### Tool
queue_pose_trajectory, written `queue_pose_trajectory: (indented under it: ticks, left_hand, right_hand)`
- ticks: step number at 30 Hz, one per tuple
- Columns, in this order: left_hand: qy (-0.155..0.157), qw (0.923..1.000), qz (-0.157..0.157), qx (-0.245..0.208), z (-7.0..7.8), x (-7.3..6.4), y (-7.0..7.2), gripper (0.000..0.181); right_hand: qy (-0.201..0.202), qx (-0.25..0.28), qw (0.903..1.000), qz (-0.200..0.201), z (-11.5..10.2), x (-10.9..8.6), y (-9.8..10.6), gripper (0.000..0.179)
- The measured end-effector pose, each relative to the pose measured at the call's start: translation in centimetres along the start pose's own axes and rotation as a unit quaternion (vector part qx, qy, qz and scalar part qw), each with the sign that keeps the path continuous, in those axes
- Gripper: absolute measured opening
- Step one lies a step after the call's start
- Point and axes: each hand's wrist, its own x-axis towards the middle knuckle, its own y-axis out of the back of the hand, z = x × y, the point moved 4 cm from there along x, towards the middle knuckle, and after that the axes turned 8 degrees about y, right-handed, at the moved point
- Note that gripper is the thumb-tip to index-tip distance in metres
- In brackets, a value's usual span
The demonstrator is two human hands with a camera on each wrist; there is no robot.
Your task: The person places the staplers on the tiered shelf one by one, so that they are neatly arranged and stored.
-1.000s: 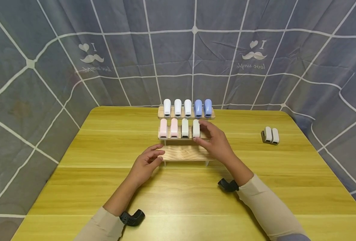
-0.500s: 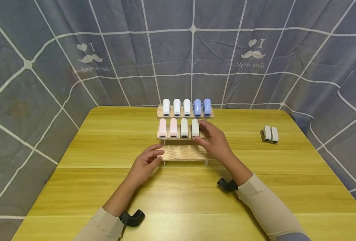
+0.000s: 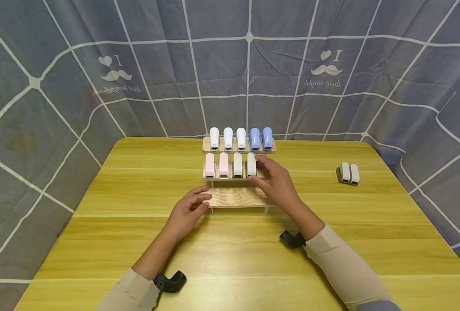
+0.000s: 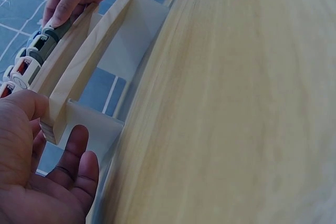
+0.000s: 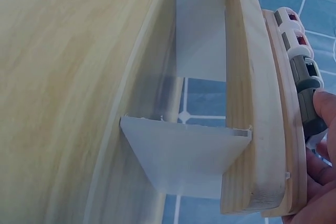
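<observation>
My right hand point(image 3: 278, 181) pinches a pale grey-green mini stapler point(image 3: 251, 164) at the right end of the middle shelf point(image 3: 218, 179), thumb at its front and fingers at its right side. To its left on that shelf stand another grey-green stapler point(image 3: 238, 165) and two pink staplers point(image 3: 223, 165). My left hand point(image 3: 185, 214) is at the left end of the lower wooden shelf point(image 3: 237, 197), its fingers loosely bent. In the left wrist view, a digit of the left hand touches the shelf end point(image 4: 52, 121) while other fingers hang free beneath.
Behind, the top shelf point(image 3: 206, 146) bears three white staplers point(image 3: 227, 138) and two blue staplers point(image 3: 261, 139). Two more pale staplers point(image 3: 349, 173) stand side by side on the table point(image 3: 311, 268) at the right. White supports point(image 5: 184, 156) hold up the lower shelf. A grey curtain point(image 3: 222, 69) surrounds the table.
</observation>
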Motion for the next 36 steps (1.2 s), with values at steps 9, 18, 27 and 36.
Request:
queue_pose_trajectory:
  ticks: [9,18,27,36]
  left_hand:
    - [-0.003,1.0000,-0.001,-0.003,-0.1,0.0,0.0,0.022]
    - [-0.006,1.0000,-0.003,-0.007,-0.1,0.1,0.0,0.023]
    - [-0.010,0.9999,-0.006,-0.005,-0.3,0.2,-0.1,0.023]
    - [-0.004,1.0000,-0.002,0.002,-0.1,0.1,0.0,0.023]
  right_hand:
    - [0.008,-0.015,0.9999,0.004,0.0,0.0,-0.1,0.061]
    - [0.008,-0.011,0.9999,0.003,0.1,0.0,0.0,0.060]
    - [-0.003,0.045,0.9989,-0.013,1.3,-0.1,1.8,0.050]
    - [0.033,0.019,0.9991,0.017,3.2,-1.6,5.0,0.035]
